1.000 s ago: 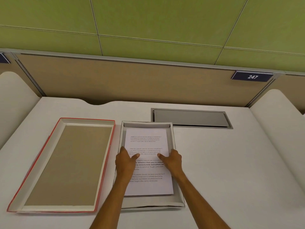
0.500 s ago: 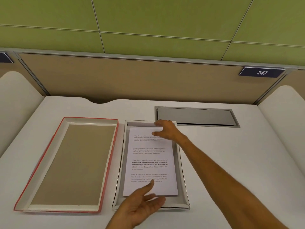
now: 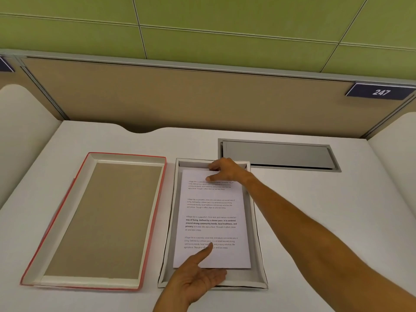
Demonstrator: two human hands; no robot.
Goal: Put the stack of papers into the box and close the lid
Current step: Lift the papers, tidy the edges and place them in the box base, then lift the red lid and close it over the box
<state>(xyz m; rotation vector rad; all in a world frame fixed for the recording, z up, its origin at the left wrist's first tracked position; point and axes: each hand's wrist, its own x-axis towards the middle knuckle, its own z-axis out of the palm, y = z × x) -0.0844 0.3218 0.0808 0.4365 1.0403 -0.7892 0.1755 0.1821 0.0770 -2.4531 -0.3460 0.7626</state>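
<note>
A shallow white box (image 3: 255,235) lies open on the white desk. The stack of papers (image 3: 211,221), with printed text on the top sheet, lies inside it. My left hand (image 3: 198,278) is at the near edge of the stack, palm up, thumb on the top sheet and fingers under the edge. At the far edge my right hand (image 3: 225,172) has its thumb on the paper and its fingers curled over the edge. The red-edged lid (image 3: 101,221) rests upside down just left of the box, its brown inside showing.
A grey metal cable hatch (image 3: 279,156) is set into the desk behind and to the right of the box. A tan partition with a "247" label (image 3: 380,92) closes off the back. White curved dividers stand on both sides.
Both hands left the middle of the sheet. The right went to the far edge, the left came to the near edge and now pinches it with the thumb on top.
</note>
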